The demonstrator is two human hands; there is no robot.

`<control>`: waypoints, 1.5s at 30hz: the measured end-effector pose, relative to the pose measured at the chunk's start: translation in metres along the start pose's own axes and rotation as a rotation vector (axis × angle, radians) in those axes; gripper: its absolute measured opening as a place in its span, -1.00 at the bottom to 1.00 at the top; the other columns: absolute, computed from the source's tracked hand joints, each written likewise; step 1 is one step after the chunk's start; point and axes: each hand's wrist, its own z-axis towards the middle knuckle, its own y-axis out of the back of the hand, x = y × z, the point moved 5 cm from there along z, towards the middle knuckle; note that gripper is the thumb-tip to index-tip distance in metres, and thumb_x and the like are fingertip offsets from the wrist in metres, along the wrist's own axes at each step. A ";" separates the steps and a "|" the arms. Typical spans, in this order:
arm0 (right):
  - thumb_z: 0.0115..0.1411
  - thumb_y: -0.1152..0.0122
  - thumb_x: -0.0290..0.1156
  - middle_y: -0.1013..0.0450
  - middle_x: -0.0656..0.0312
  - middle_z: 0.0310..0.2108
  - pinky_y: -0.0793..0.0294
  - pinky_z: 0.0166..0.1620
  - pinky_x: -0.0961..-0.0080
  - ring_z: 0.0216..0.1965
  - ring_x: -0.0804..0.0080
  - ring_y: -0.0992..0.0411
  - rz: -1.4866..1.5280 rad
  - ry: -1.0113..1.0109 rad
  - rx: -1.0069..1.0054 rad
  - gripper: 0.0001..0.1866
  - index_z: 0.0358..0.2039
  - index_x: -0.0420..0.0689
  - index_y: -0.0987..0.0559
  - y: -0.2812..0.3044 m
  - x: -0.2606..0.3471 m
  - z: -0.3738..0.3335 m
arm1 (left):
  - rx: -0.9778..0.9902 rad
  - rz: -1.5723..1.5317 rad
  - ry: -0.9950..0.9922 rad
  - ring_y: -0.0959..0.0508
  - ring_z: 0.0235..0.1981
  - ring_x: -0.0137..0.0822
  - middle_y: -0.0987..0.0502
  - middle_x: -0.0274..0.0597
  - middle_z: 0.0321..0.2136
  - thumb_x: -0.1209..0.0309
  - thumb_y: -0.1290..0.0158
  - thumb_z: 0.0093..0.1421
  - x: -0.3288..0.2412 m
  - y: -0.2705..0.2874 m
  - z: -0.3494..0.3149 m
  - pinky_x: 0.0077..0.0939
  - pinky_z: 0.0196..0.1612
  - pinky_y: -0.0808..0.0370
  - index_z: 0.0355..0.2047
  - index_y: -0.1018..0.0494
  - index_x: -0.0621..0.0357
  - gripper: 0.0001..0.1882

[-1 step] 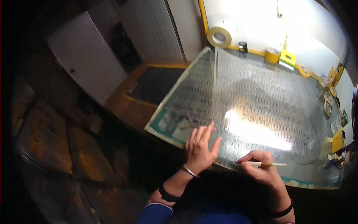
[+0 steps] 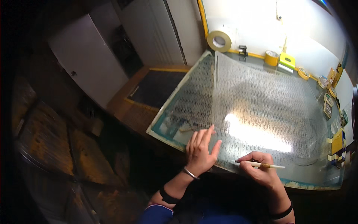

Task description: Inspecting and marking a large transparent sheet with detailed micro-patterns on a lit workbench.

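My right hand point(image 2: 263, 173) pinches a slim pen-shaped tool point(image 2: 276, 166) with a pale handle. Its thin tip points left, close above or on the near part of the panel; I cannot tell if it touches. My left hand point(image 2: 200, 154) is spread, palm down, with its fingertips at the near left of the clear sheet. That clear sheet point(image 2: 238, 80) lies over a large framed panel point(image 2: 175, 140) with a teal margin and pale edges. Rows of small dark marks cover the panel, and a bright glare hides part of the middle.
Along the back stand a large tape roll point(image 2: 219, 41), a black clip point(image 2: 243, 50), a yellow tape roll point(image 2: 272, 58) and a yellow-green box point(image 2: 287, 59). More rolls and a yellow block point(image 2: 336, 142) line the right edge. A dark mat point(image 2: 158, 87) lies left of the panel.
The tool in my right hand has tilted slightly, its rear end a little lower. The whole view has shifted slightly. My left hand stays spread in nearly the same place.
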 end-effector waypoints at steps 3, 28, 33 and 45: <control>0.08 -0.23 -0.46 -0.53 0.23 -0.56 -0.42 -0.41 0.66 -0.52 0.63 -0.44 -0.043 0.108 -0.096 -0.84 -0.34 -0.26 -0.64 -0.001 -0.001 0.004 | -0.005 -0.008 0.016 -0.45 -0.31 -0.27 -0.50 -0.26 -0.22 0.38 -0.17 0.05 -0.002 0.001 0.001 -0.40 -0.21 -0.41 0.05 -0.37 0.19 -0.48; 0.12 -0.21 -0.45 -0.55 0.21 -0.49 -0.43 -0.41 0.68 -0.46 0.60 -0.46 0.241 -0.097 -0.123 -0.82 -0.32 -0.31 -0.61 0.038 -0.002 -0.026 | -0.023 -0.014 0.007 -0.43 -0.32 -0.28 -0.50 -0.30 -0.24 0.38 -0.16 0.06 -0.002 -0.001 0.003 -0.40 -0.21 -0.39 0.03 -0.39 0.18 -0.51; 0.10 -0.21 -0.48 -0.54 0.19 -0.51 -0.44 -0.40 0.66 -0.46 0.63 -0.46 -0.028 0.015 -0.180 -0.83 -0.33 -0.31 -0.61 0.035 -0.001 -0.022 | -0.031 -0.008 0.002 -0.44 -0.32 -0.28 -0.50 -0.30 -0.25 0.39 -0.16 0.06 -0.001 -0.001 0.004 -0.40 -0.22 -0.40 0.03 -0.39 0.17 -0.51; 0.33 0.04 -0.41 -0.50 0.01 -0.17 -0.39 0.02 0.40 -0.13 0.28 -0.46 -0.124 0.262 -0.443 -0.84 -0.17 -0.21 -0.42 0.045 0.006 -0.014 | -0.052 0.022 -0.005 -0.46 -0.26 -0.26 -0.50 -0.30 -0.24 0.38 -0.15 0.07 -0.003 0.006 -0.001 -0.39 -0.20 -0.40 0.01 -0.40 0.16 -0.54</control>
